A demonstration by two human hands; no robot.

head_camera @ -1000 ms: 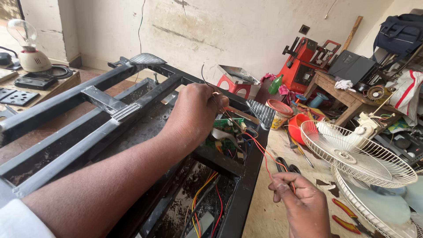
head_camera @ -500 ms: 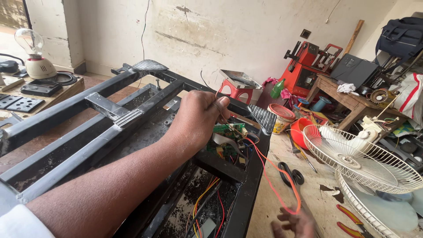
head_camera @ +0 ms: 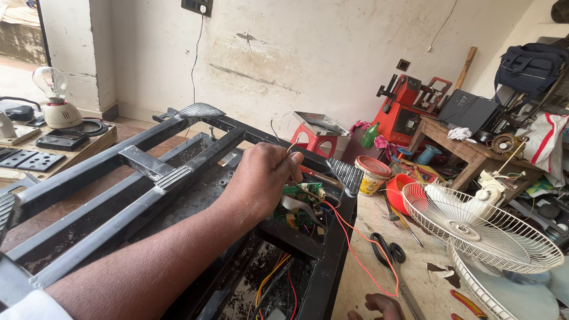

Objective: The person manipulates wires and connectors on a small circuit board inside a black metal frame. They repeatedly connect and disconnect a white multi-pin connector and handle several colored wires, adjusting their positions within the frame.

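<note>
My left hand [head_camera: 261, 178] rests on a green circuit board [head_camera: 301, 192] set in a black metal frame [head_camera: 332, 266]. Its fingers are closed, pinching a thin pale wire [head_camera: 290, 149] that loops up above the board. A red wire [head_camera: 361, 261] runs from the board down over the workbench to my right hand [head_camera: 377, 306]. That hand shows only its curled fingers at the bottom edge, at the red wire's end. Orange and red wires [head_camera: 269, 278] lie inside the frame below the board.
A white fan grille [head_camera: 486, 231] lies at the right, with black scissors [head_camera: 385, 252] and red-handled pliers [head_camera: 468, 302] beside it. A lidded tub [head_camera: 372, 175], a red bowl [head_camera: 396, 191] and a red stool [head_camera: 314, 139] stand behind. A bulb holder [head_camera: 54, 98] sits far left.
My right hand has dropped toward the bottom edge, drawing the red wire down with it. My left hand has stayed at the circuit board, and the view has lifted slightly.
</note>
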